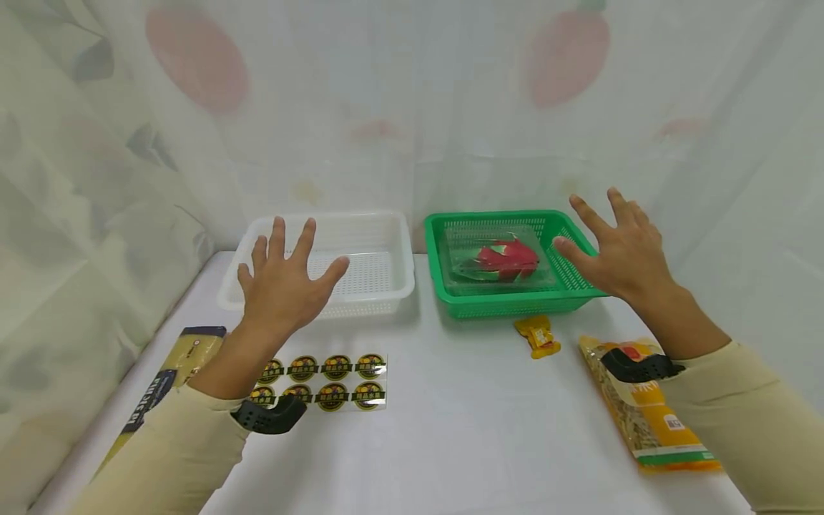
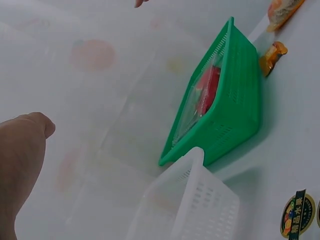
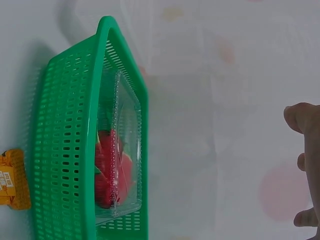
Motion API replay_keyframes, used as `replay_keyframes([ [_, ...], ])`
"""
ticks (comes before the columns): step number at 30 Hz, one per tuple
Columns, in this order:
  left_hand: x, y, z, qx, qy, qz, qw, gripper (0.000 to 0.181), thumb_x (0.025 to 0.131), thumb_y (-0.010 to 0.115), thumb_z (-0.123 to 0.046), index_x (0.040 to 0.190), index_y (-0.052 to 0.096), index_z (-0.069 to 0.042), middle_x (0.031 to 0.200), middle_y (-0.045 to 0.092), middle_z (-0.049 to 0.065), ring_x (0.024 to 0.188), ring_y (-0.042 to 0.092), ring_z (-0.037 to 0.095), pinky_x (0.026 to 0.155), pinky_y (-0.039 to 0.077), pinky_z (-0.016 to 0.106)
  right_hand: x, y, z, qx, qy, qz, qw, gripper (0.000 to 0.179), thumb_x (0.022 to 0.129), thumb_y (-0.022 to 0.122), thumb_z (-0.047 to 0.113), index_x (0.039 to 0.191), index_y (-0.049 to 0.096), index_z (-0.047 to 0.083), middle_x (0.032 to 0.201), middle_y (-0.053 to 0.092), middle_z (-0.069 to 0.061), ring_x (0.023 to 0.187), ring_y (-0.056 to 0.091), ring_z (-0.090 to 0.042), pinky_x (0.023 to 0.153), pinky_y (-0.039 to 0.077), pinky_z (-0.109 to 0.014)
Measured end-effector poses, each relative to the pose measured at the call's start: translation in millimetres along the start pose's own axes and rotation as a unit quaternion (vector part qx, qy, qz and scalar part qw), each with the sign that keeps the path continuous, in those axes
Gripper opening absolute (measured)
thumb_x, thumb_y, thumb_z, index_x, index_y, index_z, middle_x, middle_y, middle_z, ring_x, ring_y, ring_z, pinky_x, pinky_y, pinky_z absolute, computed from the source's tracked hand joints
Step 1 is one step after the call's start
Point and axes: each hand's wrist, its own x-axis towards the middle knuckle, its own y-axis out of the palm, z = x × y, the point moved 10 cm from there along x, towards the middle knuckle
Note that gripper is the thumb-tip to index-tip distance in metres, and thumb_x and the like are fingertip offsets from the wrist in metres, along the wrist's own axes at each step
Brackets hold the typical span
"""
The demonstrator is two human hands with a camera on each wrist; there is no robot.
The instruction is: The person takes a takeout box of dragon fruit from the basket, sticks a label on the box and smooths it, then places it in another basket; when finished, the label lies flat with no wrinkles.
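My left hand [image 1: 281,292] is raised with fingers spread in front of the white basket [image 1: 404,286], holding nothing. Spread in the same way, my right hand [image 1: 623,257] hovers by the right end of the green basket [image 1: 450,306] and holds nothing. Inside the green basket lies a clear plastic box [image 3: 131,125] with a red dragon fruit [image 1: 508,259] in it. Below my left wrist, a clear sheet of round stickers [image 1: 335,383] lies on the table. In the left wrist view only the left thumb [image 2: 30,135] shows at the edge.
On the white table [image 1: 450,429], a long yellow and dark blue packet [image 1: 154,390] lies at the left. A small yellow packet [image 1: 538,336] sits before the green basket. A larger orange and yellow bag [image 1: 644,415] lies under the right forearm. A pale curtain [image 1: 412,93] hangs behind.
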Motion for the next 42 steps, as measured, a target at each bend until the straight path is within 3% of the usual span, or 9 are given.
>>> replay_keyframes([
  [8, 2.3, 10.8, -18.4, -0.023, 0.013, -0.005, 0.9996, 0.087, 0.089, 0.035, -0.074, 0.156, 0.017, -0.022, 0.159, -0.001, 0.019, 0.139, 0.007, 0.049, 0.096, 0.018, 0.072, 1.3, 1.9, -2.6, 0.009, 0.003, -0.003, 0.9999, 0.07, 0.094, 0.043, 0.059, 0.154, 0.026, 0.026, 0.154, 0.011, -0.029, 0.134, 0.011, -0.058, 0.098, 0.013, -0.075],
  [17, 4.9, 23.4, -43.2, -0.061, 0.028, -0.005, 0.9977, 0.086, 0.088, 0.037, -0.074, 0.156, 0.019, -0.023, 0.159, -0.002, 0.016, 0.139, 0.01, 0.047, 0.099, 0.023, 0.067, 1.8, 4.8, -9.1, 0.023, 0.01, -0.001, 0.9997, 0.069, 0.095, 0.042, 0.057, 0.154, 0.025, 0.025, 0.154, 0.01, -0.029, 0.134, 0.012, -0.058, 0.096, 0.015, -0.076],
  [28, 4.6, 34.3, -57.8, -0.115, 0.033, -0.006, 0.9929, 0.083, 0.089, 0.042, -0.071, 0.155, 0.022, -0.024, 0.16, 0.001, 0.014, 0.14, 0.013, 0.041, 0.1, 0.03, 0.062, 3.9, 11.2, -10.8, 0.047, 0.016, 0.009, 0.9987, 0.07, 0.095, 0.043, 0.057, 0.155, 0.023, 0.025, 0.155, 0.008, -0.028, 0.135, 0.009, -0.057, 0.097, 0.013, -0.075],
  [36, 2.1, 44.4, -68.2, -0.155, 0.033, -0.013, 0.9873, 0.081, 0.09, 0.047, -0.066, 0.155, 0.024, -0.024, 0.16, 0.004, 0.011, 0.14, 0.017, 0.039, 0.091, 0.04, 0.061, 7.6, 18.4, -12.4, 0.044, 0.026, 0.023, 0.9984, 0.072, 0.095, 0.043, 0.058, 0.155, 0.022, 0.026, 0.155, 0.008, -0.028, 0.136, 0.009, -0.055, 0.096, 0.014, -0.075],
  [42, 2.0, 52.6, -76.3, -0.179, 0.032, -0.011, 0.9832, 0.08, 0.09, 0.047, -0.066, 0.155, 0.025, -0.025, 0.16, 0.006, 0.01, 0.14, 0.019, 0.039, 0.092, 0.039, 0.061, 9.8, 21.6, -15.3, 0.051, 0.027, 0.019, 0.9981, 0.071, 0.095, 0.043, 0.058, 0.155, 0.023, 0.026, 0.155, 0.01, -0.028, 0.135, 0.011, -0.056, 0.095, 0.016, -0.077],
])
